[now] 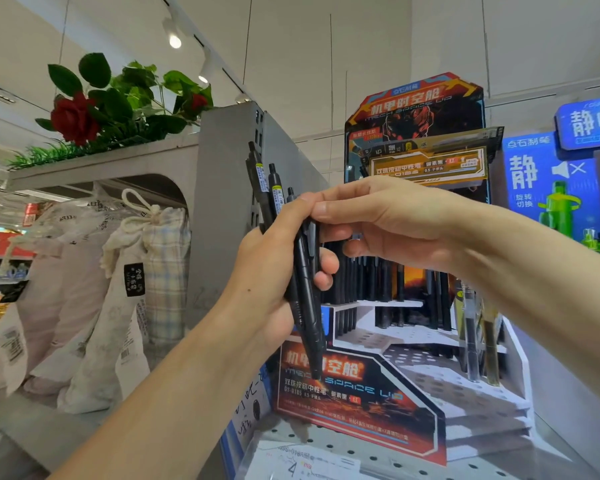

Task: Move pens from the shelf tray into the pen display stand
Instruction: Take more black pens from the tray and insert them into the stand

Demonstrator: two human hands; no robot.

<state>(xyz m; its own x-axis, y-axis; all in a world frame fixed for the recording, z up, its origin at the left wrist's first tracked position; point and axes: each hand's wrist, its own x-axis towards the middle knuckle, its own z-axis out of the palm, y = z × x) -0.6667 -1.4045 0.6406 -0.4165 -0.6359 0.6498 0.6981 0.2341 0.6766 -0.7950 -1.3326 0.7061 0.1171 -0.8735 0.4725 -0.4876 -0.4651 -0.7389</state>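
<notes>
Shop aisle, grey shelving under a white ceiling. Behind and below your hands stands the tiered pen display stand, its back rows holding black pens and its front holes bare. Left of your hands hang cloth bags. Your left hand grips a bundle of black pens, upright. Your right hand pinches one pen of that bundle near its upper part.
</notes>
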